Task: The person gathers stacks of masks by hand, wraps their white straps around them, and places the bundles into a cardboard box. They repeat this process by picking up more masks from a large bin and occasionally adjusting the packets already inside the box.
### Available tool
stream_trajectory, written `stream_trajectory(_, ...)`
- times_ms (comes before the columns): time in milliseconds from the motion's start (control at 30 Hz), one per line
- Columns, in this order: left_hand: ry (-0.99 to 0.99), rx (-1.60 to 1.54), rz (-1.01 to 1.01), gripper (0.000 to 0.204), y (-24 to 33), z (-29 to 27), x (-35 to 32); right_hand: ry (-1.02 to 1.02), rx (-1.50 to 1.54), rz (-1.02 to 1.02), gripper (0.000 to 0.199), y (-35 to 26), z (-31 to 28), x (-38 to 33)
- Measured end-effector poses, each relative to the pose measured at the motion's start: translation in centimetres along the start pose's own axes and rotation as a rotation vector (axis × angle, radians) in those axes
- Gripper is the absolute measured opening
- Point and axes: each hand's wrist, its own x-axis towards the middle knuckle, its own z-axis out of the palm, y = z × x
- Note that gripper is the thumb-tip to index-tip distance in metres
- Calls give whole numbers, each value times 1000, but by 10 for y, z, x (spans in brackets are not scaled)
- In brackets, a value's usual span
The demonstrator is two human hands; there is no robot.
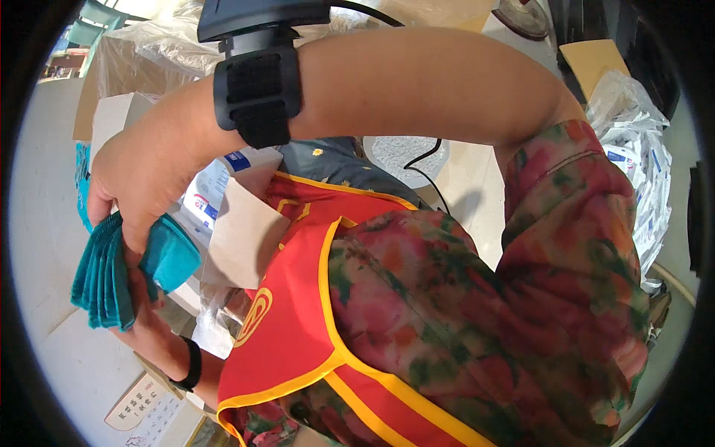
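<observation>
A bundle of folded teal cloths (108,279), its layers fanned out at the near end, is held between my two hands at the left. My right hand (145,175) reaches across from the right and closes over the top of the bundle, thumb pressed against the folds. Below it, my left hand (140,294) grips the same cloths from underneath; the bundle partly hides its fingers. More teal cloth (82,182) shows just beyond my right hand. White packs with blue markings (205,197) and a brown cardboard flap (238,238) lie beside the bundle.
A white table (45,223) runs along the left, with a handwritten sheet (145,406) at its lower end. Cartons under clear plastic (149,63) stand at the back left. A round tub of whitish granules (410,158) sits beyond my lap; a bag of white packs (633,171) is at the right.
</observation>
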Motion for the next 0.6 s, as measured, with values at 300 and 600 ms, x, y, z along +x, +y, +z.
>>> stream_trajectory(300,9,26,15,20,4,3,-5,-28,88,13,37,4,0,-3)
stream_trajectory(600,-9,-9,-59,20,1,-2,-11,-27,227,7,37,15,9,2)
